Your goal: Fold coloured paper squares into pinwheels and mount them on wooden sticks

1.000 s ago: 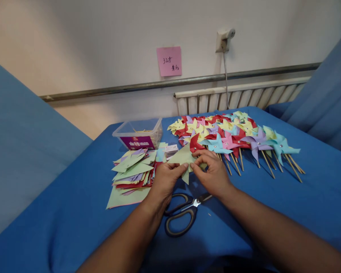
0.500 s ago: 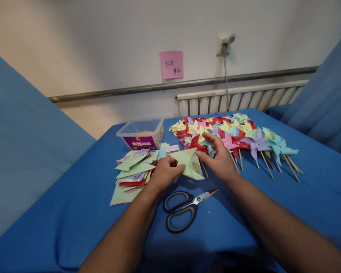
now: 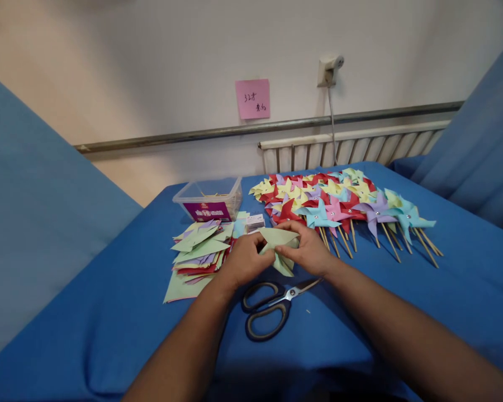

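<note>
A pale green paper pinwheel (image 3: 282, 263), partly folded, is held above the table between both hands. My left hand (image 3: 247, 258) pinches it at its left side, thumb near the centre. On the opposite side, my right hand (image 3: 308, 247) grips the paper with thumb and fingers, bending a corner inward. Part of the paper is hidden by the fingers. Just below lies a pair of scissors (image 3: 272, 307) with dark handles, blades pointing right. To the left sits a pile of cut paper sheets (image 3: 201, 251) in green, purple, yellow and red.
Many finished pinwheels (image 3: 333, 206) on wooden sticks lie at the back right. A clear plastic tub (image 3: 208, 200) with a purple label stands behind the paper pile, beside a small box (image 3: 255, 220). Blue cloth (image 3: 121, 312) covers the table; a wall and radiator (image 3: 352, 146) stand behind.
My right hand has moved left and closed on the green paper, which is now turned and bent inward. My left hand keeps its hold. Scissors and piles stay put.
</note>
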### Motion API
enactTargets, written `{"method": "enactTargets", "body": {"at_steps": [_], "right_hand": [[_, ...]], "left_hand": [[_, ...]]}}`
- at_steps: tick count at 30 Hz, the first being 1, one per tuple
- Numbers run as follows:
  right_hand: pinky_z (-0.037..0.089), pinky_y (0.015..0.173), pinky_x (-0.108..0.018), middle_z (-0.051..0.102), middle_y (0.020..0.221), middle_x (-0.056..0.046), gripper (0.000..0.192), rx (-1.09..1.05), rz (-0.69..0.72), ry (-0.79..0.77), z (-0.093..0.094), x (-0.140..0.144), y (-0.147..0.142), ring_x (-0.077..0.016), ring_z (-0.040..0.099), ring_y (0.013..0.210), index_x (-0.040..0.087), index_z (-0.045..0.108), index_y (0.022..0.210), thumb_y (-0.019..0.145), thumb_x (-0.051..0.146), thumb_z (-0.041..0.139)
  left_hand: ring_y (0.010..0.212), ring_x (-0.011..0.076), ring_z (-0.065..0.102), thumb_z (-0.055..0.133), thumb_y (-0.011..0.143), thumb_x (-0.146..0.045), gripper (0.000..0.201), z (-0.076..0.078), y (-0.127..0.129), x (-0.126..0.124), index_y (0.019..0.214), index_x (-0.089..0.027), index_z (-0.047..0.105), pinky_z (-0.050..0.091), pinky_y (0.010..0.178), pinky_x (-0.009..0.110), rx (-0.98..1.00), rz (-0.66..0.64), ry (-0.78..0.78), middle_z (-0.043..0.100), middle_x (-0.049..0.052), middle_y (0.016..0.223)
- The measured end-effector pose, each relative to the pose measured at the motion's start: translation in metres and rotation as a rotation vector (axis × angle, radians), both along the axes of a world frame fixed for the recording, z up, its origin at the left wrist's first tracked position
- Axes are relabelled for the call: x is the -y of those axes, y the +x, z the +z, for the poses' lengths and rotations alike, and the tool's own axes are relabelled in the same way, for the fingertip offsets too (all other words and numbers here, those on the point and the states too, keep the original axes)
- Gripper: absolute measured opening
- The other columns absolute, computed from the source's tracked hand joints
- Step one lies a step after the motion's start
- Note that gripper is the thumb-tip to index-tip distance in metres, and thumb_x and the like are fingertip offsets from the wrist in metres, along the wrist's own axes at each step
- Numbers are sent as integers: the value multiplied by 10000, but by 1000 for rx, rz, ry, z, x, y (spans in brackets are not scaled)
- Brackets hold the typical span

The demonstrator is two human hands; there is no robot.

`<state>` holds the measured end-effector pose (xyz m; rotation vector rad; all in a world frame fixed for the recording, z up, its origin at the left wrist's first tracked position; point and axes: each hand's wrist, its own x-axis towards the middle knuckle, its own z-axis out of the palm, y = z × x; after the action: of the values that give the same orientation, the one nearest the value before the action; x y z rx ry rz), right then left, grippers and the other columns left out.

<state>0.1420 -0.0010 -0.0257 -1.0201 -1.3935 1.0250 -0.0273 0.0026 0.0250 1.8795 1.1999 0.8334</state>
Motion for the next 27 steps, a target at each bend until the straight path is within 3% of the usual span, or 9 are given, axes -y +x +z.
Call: {"method": "enactTargets", "body": {"at_steps": [3, 5, 10, 16, 27], "right_hand": [[553, 696, -318, 728, 860, -10, 409, -219, -150, -96, -2, -2, -8, -189, 680, 740, 202, 640, 986, 621, 300, 796], [556, 684, -318, 732, 845, -10, 460, -375, -230, -149, -3, -2, -12, -186, 682, 714, 198, 624, 998, 602, 328, 818], [567, 664, -327, 744, 848, -18, 515, -490, -310, -168, -5, 0, -18, -196, 695, 698, 202, 608, 1046, 607, 356, 831], [567, 667, -318, 756, 857, -17, 491, -515, -296, -174, -7, 4, -22, -194, 701, 705, 208, 611, 1031, 612, 336, 833], [558, 658, -319, 747, 823, -9, 510, -502, -261, -185, -3, 4, -22, -189, 689, 689, 191, 624, 1010, 585, 360, 851]], "left_hand": [[664, 164, 564, 733, 661, -285, 127, -9, 5, -3, 715, -174, 701, 421, 644, 250, 200, 165, -38, 667, 3, 694], [696, 163, 592, 788, 628, -315, 261, -15, 10, -3, 833, -177, 704, 455, 685, 259, 421, 232, -162, 693, 7, 769], [705, 173, 644, 825, 620, -318, 339, -25, 24, 2, 891, -141, 726, 511, 733, 301, 764, 138, -515, 731, 61, 824], [613, 138, 628, 856, 559, -210, 321, -25, 28, 5, 847, -119, 748, 508, 676, 257, 865, 214, -583, 727, 49, 711], [596, 156, 641, 850, 569, -198, 254, -31, 25, 1, 774, -88, 748, 515, 637, 263, 870, 219, -579, 732, 81, 698]]}}
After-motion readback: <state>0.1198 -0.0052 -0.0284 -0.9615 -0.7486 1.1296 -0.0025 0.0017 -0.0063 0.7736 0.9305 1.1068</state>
